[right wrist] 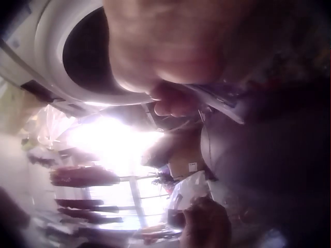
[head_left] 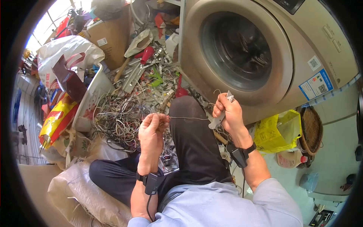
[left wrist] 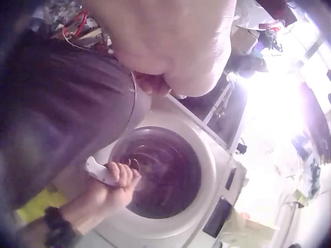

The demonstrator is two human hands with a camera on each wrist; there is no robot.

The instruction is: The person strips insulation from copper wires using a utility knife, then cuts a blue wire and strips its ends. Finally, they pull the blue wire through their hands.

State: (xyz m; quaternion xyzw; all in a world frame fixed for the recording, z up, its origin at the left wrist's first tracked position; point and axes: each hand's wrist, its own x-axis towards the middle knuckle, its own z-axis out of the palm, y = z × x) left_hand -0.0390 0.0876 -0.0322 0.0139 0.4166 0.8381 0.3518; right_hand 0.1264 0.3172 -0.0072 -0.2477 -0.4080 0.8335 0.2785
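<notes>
A thin pale wire (head_left: 189, 118) runs between the two hands across the raised knee in dark trousers. My left hand (head_left: 151, 130) pinches its left end between thumb and fingertips. My right hand (head_left: 231, 115) grips a flat grey tool with a curved handle (head_left: 216, 123); the wire reaches the tool, and a curled wire end sticks up beside the fingers. In the left wrist view the tool's rounded end (left wrist: 99, 170) shows below the right fist. The right palm hides the tool's middle, so I cannot tell its exact kind.
A tangled heap of wires (head_left: 121, 119) lies left of the knee. Metal scraps (head_left: 151, 85) cover the floor ahead, with a red hair dryer (head_left: 147, 55) among them. The washing machine (head_left: 291, 96) stands front right, a yellow bag (head_left: 278, 132) below it. At left is a white bin (head_left: 89, 100).
</notes>
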